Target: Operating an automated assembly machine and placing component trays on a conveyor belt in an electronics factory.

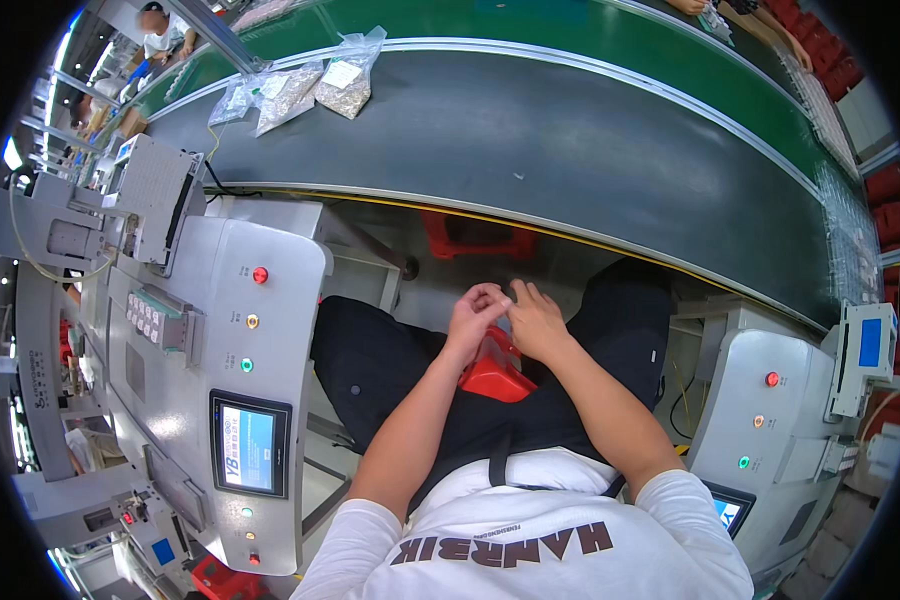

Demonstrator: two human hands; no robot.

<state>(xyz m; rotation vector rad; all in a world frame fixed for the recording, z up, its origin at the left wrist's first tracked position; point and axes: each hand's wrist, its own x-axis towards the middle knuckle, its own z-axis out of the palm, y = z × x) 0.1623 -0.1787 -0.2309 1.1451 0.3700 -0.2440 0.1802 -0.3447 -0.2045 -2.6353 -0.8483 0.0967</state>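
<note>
Here, grip: the left hand [473,312] and right hand [536,322] meet fingertip to fingertip over the lap, fingers curled in as if pinching something tiny between them; whether anything is in fact held is too small to tell.
Red tray: a red plastic box [495,372] sits just under both hands, resting on the dark trousers [390,365], probably so that small parts stay within finger reach and anything dropped lands in it.
Forearms: both come up from the white shirt [530,530] and converge above the box, elbows out, which keeps the fine work centred and steady.
Left of the grip: a grey machine housing [270,340] with a red, an amber and a green button and a small blue screen [249,447], near enough to reach by hand.
Right of the grip: a second grey housing [770,420] with the same three buttons.
Beyond the grip: a dark conveyor belt [570,140] curves across, well apart from the hands, carrying clear bags of small parts [310,88] at its far left.
Farther still: a green belt [530,25] and other people at the upper corners.
</note>
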